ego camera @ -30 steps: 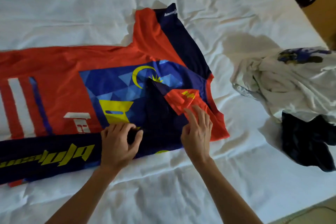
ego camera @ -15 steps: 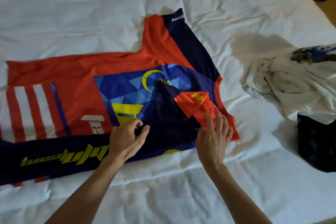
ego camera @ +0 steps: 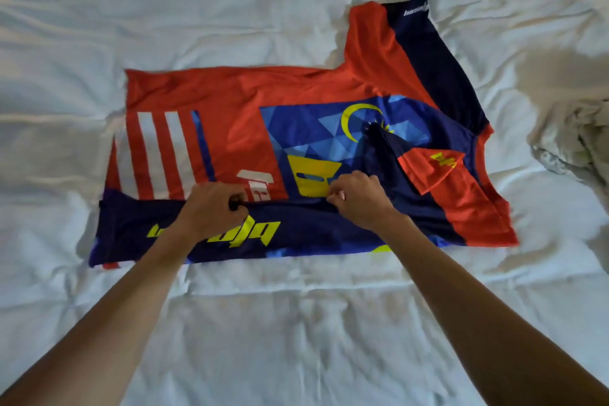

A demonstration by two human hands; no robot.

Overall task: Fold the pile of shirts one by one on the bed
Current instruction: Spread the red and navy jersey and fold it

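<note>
While the left hand (ego camera: pixel 214 208) and the right hand (ego camera: pixel 357 198) were both closed in a pinch on the navy folded edge of the jersey (ego camera: pixel 237 102), spread at the centre of the frame on the bed (ego camera: pixel 99 10), uneven pulling could have dragged the slippery fabric and undone the folded sleeve (ego camera: pixel 431 168) at the right.

A red and navy sports jersey (ego camera: pixel 230 115) lies spread flat on the rumpled white bed sheet (ego camera: pixel 164 10), its near side folded over as a navy band with yellow lettering. The left hand (ego camera: pixel 214 208) and right hand (ego camera: pixel 357 198) each pinch the far edge of that folded band, close together. A crumpled white garment (ego camera: pixel 573 138) lies at the right edge
</note>
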